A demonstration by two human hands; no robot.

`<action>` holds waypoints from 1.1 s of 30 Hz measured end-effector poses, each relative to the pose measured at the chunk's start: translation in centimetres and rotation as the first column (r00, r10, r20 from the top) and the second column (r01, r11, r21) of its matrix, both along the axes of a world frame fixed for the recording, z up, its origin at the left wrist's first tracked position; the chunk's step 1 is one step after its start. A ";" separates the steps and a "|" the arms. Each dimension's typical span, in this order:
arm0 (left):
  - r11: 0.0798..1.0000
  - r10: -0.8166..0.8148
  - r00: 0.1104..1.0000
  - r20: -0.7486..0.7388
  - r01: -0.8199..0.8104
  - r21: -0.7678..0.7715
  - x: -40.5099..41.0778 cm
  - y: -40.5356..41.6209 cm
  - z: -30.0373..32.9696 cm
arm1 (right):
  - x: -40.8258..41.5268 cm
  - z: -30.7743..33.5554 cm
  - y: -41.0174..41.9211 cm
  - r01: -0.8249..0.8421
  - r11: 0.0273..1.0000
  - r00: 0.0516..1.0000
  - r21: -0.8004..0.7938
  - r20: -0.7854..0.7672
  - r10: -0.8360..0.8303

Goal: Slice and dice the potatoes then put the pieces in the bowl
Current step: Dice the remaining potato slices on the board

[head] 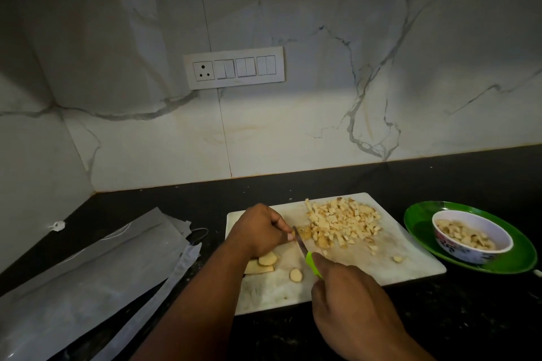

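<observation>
— Where are you in the job?

— Mid-dice. My left hand (pixel 259 228) is curled over a potato piece (pixel 305 232) on the white cutting board (pixel 416 261), fingertips pinching it down just left of the blade. My right hand (pixel 349 293) is wrapped tight round the green handle of the knife (pixel 305 252), the tip angled toward my left fingers

— And the rest of the potato?

— A heap of diced cubes (pixel 343 223) sits at the far side of the board, touching the piece I'm cutting. A few uncut slices (pixel 265 261) lie near my left wrist, one round apart from them. The bowl (pixel 472 239) stands on a green plate (pixel 419 223) to the right of the board, with some pieces in it already

— So what's next?

— I judge the blade must come straight down close to my fingertips, so they need to stay tucked. Then the waiting slices, then the heap goes across to the bowl
</observation>
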State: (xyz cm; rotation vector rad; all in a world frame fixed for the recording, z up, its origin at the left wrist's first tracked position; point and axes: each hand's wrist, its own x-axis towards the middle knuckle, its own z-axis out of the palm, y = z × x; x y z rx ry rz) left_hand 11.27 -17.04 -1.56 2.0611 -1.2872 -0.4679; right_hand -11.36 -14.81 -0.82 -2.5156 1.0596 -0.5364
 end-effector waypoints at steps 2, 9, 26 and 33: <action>1.000 -0.008 1.000 -0.001 0.008 -0.004 0.0 -0.1 0.0 | -1.2 -0.1 0.3 -0.009 1.000 1.000 0.019 -0.021 0.010; 0.997 -0.074 0.995 0.063 0.074 -0.002 0.0 0.4 0.5 | -3.9 1.0 0.3 0.079 0.996 0.992 0.045 0.097 -0.083; 0.992 -0.123 0.950 0.286 0.113 0.051 -3.1 -1.7 1.0 | -4.1 -2.9 -3.5 0.036 0.971 0.817 0.238 0.552 -0.166; 0.980 -0.195 0.961 0.194 0.182 0.081 -1.6 -0.5 1.6 | -4.2 -3.2 -3.7 -0.006 0.970 0.811 0.241 0.569 -0.137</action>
